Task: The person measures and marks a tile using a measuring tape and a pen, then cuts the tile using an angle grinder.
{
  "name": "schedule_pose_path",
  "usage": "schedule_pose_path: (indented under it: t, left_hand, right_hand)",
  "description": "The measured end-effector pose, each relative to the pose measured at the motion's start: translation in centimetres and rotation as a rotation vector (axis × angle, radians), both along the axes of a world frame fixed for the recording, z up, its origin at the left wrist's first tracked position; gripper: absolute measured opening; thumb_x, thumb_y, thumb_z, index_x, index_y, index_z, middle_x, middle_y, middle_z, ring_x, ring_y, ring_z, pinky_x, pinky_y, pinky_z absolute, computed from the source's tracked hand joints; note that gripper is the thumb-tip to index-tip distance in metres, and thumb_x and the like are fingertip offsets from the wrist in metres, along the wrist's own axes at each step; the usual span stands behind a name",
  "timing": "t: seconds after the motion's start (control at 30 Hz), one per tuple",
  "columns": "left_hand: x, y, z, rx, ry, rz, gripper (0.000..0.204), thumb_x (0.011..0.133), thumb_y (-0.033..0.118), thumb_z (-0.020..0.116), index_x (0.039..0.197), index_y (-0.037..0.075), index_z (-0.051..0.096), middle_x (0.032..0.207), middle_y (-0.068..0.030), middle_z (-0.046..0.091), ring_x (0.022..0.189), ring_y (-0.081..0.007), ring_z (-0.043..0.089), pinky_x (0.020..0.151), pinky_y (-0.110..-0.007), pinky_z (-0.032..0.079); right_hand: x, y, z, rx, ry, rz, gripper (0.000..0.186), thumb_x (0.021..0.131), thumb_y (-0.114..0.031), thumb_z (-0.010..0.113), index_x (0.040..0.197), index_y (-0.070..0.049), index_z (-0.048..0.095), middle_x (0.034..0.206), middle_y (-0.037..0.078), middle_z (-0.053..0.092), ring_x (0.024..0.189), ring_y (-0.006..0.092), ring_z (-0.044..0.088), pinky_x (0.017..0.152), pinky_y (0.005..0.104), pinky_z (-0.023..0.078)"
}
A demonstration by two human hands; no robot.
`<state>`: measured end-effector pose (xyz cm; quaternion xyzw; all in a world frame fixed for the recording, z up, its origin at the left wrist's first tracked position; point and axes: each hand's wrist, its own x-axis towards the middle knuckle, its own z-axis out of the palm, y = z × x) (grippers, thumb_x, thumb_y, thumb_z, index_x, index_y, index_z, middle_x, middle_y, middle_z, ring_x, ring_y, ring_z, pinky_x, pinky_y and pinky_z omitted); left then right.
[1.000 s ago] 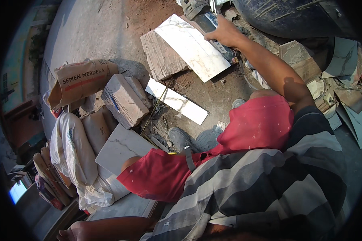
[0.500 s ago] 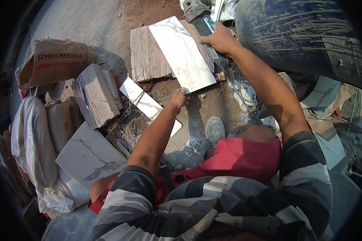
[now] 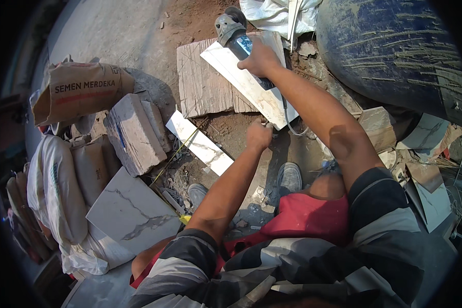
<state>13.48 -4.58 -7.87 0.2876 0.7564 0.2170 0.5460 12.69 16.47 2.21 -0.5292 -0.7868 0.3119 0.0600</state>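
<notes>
My right hand (image 3: 262, 59) is closed round an angle grinder (image 3: 231, 38), held over a white marble-patterned tile (image 3: 241, 92) with its disc toward the far end. The grinder's cord loops down past the tile's right side. My left hand (image 3: 259, 134) has curled fingers at the tile's near corner, gripping its edge. The tile lies slanted on a rough stone slab (image 3: 203, 82). A narrow white tile strip (image 3: 192, 136) rests on the dirt to the left of my left hand, near my shoes (image 3: 290, 178).
A brown paper sack (image 3: 79, 100), stone blocks (image 3: 131, 131), full sacks (image 3: 59, 185) and a grey veined tile (image 3: 128, 205) lie left. A large dark-blue drum (image 3: 387, 49) stands top right beside a white sack (image 3: 272, 13). Tile offcuts (image 3: 426, 200) and debris are at right.
My left hand has come up from the bottom edge to the tile's corner. My right hand has brought the grinder leftward over the tile, partly covering it.
</notes>
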Motion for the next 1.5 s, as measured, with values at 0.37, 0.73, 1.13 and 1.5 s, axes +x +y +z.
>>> schedule_pose_path:
  t: [0.37, 0.73, 1.13, 1.5]
  left_hand:
    - [-12.1, 5.5, 1.7, 0.501, 0.832, -0.599, 0.06, 0.09, 0.014, 0.052, 0.148, 0.009, 0.04, 0.156, -0.0189, 0.032, 0.141, -0.0451, 0.032, 0.113, -0.05, 0.032]
    - [-12.0, 7.4, 1.4, 0.425, 0.767, -0.656, 0.054, 0.093, 0.024, 0.055, 0.145, 0.018, 0.045, 0.154, -0.0187, 0.035, 0.129, -0.0453, 0.046, 0.107, -0.049, 0.04]
    - [-11.4, 8.9, 2.6, 0.29, 0.808, -0.715, 0.046, 0.092, 0.024, 0.054, 0.137, 0.013, 0.053, 0.149, -0.0164, 0.042, 0.119, -0.0429, 0.054, 0.099, -0.048, 0.046]
    - [-11.5, 9.6, 3.0, 0.199, 0.745, -0.749, 0.052, 0.091, 0.028, 0.057, 0.14, 0.018, 0.047, 0.149, -0.0167, 0.041, 0.121, -0.0424, 0.054, 0.102, -0.047, 0.046]
  right_hand:
    - [-3.3, 0.0, -1.7, -0.224, 0.002, -0.087, 0.067, 0.075, -0.021, 0.076, 0.127, 0.003, 0.043, 0.115, 0.023, 0.066, 0.108, 0.035, 0.066, 0.091, 0.0412, 0.055]
    - [-3.4, 0.4, -3.0, -0.19, -0.026, -0.051, 0.065, 0.077, -0.017, 0.077, 0.129, 0.0, 0.044, 0.118, 0.022, 0.063, 0.109, 0.0318, 0.067, 0.09, 0.0393, 0.056]
    - [-3.8, 0.5, -3.7, -0.201, -0.017, -0.032, 0.061, 0.078, -0.016, 0.075, 0.129, 0.0, 0.044, 0.12, 0.022, 0.062, 0.112, 0.0324, 0.065, 0.093, 0.0389, 0.054]
    - [-4.0, 0.9, -4.4, -0.19, -0.035, -0.052, 0.061, 0.079, -0.015, 0.074, 0.129, 0.001, 0.044, 0.12, 0.023, 0.062, 0.112, 0.0319, 0.065, 0.093, 0.0387, 0.054]
